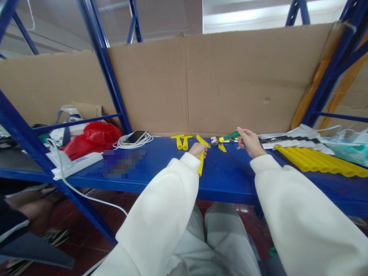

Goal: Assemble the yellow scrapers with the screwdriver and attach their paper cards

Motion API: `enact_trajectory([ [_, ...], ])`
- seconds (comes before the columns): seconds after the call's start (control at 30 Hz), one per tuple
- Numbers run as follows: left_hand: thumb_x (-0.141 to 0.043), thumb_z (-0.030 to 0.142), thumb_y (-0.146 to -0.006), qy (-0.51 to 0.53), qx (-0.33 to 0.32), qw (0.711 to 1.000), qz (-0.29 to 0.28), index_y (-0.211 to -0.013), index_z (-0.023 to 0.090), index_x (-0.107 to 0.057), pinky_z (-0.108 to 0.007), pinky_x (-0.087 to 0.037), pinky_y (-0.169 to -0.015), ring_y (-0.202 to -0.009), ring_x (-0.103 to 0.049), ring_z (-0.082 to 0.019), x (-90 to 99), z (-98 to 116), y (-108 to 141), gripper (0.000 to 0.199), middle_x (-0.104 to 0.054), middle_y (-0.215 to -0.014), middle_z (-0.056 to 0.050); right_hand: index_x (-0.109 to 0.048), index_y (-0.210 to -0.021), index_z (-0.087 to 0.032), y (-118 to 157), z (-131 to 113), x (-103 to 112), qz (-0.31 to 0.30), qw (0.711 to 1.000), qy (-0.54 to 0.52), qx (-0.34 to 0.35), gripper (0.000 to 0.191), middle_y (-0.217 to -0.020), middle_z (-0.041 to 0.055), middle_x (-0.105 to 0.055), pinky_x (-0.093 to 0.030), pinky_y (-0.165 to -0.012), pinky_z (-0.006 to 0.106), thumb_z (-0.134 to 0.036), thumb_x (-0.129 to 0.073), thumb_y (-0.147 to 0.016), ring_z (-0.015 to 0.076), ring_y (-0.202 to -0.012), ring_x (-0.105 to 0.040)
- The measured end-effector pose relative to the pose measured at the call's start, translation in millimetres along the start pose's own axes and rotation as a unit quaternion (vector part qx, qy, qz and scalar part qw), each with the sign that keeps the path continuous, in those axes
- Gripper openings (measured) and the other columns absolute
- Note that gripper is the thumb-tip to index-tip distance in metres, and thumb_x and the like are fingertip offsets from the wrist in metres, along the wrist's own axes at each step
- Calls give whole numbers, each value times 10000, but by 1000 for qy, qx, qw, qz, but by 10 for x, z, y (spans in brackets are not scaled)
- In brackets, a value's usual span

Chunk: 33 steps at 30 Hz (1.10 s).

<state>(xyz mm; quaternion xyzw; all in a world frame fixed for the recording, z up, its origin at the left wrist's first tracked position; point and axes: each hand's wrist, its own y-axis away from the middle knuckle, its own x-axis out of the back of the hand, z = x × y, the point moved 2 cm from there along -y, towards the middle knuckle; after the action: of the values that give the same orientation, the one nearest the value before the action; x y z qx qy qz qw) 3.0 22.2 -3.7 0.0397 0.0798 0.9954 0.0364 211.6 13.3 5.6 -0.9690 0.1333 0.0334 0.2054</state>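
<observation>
Head view: the left hand (198, 150) is closed around a yellow T-shaped handle (201, 167) at the middle of the blue shelf (230, 172). The right hand (249, 142) grips the rear of a green-and-yellow screwdriver (231, 135), shaft directed left. Two yellow T-shaped pieces (179, 143) lie far left of the left hand; yellow tubes (312, 163) lie right.

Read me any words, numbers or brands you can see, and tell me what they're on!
None can be read.
Black-and-white sheets by the yellow tubes: any print is too small and blurred.
Phone: nothing readable.
Green-and-yellow tool handle: nothing readable.
Pixelated patch: too scrambled to tell.
</observation>
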Motion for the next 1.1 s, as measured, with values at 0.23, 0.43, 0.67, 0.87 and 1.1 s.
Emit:
enact_trajectory([
  [0.23,-613,44,-825,17,1,1000,3,-614,161,-487,-193,-288,-383,-347,-358,-52,10,-4,-14,273,-425,-452,58,-591,-808,-200,58,-92,-50,-63,996,-58,19,394,-506,-54,-552,-363,-373,181,-498,-811,-672,70,-400,-461],
  [0.43,-557,23,-851,18,-1,1000,0,-652,159,-499,-189,-288,-377,-351,-366,-57,13,-11,-18,248,-423,-447,58,-537,-725,-200,25,-42,-29,-24,999,-34,26,404,-455,-67,-512,-303,-330,168,-492,-810,-674,54,-349,-401],
  [0.67,-517,-14,-841,10,-3,1000,-1,-651,155,-494,-200,-291,-392,-353,-364,-61,8,3,-8,256,-425,-454,58,-477,-761,-221,-8,-5,-5,19,1000,-17,-4,407,-424,-90,-490,-240,-289,160,-463,-797,-691,51,-304,-345],
  [0.87,-554,8,-838,7,-2,1000,6,-640,159,-492,-195,-291,-390,-347,-365,-58,9,3,-3,256,-418,-446,62,-557,-769,-199,4,-23,-1,-34,999,-24,16,447,-424,-65,-489,-269,-306,179,-573,-781,-669,58,-319,-378],
  [1.1,-562,10,-842,16,0,1000,14,-637,158,-488,-201,-294,-406,-351,-361,-57,19,7,0,264,-426,-465,59,-583,-832,-201,-13,-9,-19,-84,994,-37,56,472,-520,-51,-577,-383,-384,182,-505,-854,-593,76,-419,-498],
])
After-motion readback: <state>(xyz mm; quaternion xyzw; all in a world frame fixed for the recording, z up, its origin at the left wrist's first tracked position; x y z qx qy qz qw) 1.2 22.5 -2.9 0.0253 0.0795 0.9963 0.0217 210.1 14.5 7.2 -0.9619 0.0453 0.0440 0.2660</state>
